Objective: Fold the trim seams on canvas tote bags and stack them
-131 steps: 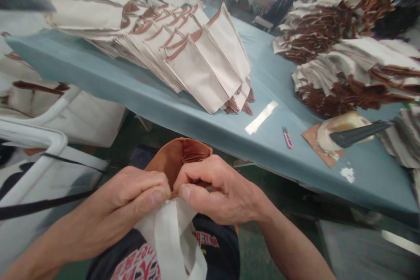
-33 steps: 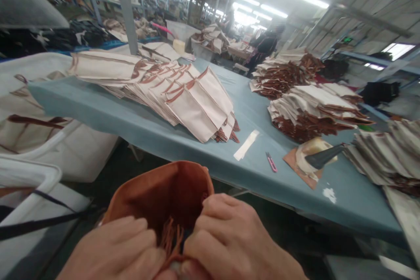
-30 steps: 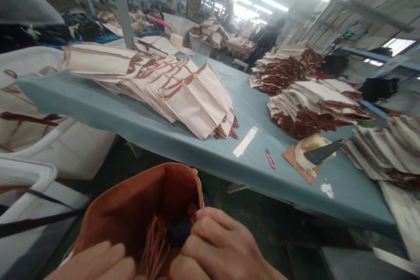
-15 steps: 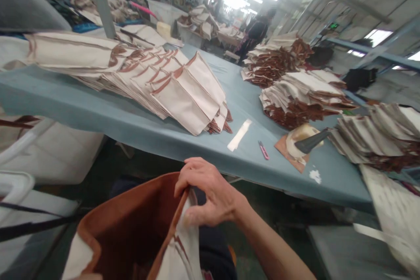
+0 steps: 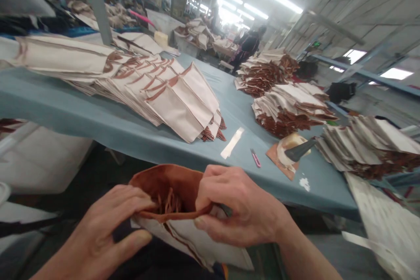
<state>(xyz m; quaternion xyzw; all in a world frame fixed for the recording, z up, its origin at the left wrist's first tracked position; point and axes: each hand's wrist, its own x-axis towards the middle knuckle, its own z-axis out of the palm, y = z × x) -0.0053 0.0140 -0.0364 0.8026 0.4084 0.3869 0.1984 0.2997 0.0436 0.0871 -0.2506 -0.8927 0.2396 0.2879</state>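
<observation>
A cream fabric bag with a rust-brown lining [image 5: 170, 183] is held open in front of me, below the table edge. My left hand [image 5: 108, 223] pinches the bag's left rim, thumb underneath and fingers over the brown edge. Gripping the right rim is my right hand [image 5: 236, 205], its fingers curled over the edge and thumb on the cream outside. Brown straps show bunched inside the bag's mouth.
A long blue-grey table [image 5: 98, 118] carries a fanned row of folded cream bags [image 5: 164, 92] and further stacks [image 5: 288, 105] at the right [image 5: 367, 144]. A pink cutter [image 5: 255, 158], a white strip [image 5: 232, 143] and a dark tool on a brown piece [image 5: 288, 155] lie near. A person stands far back.
My left hand has come back into view and taken the bag's left rim. The bag's mouth has narrowed between both hands. The view has swung slightly to the right.
</observation>
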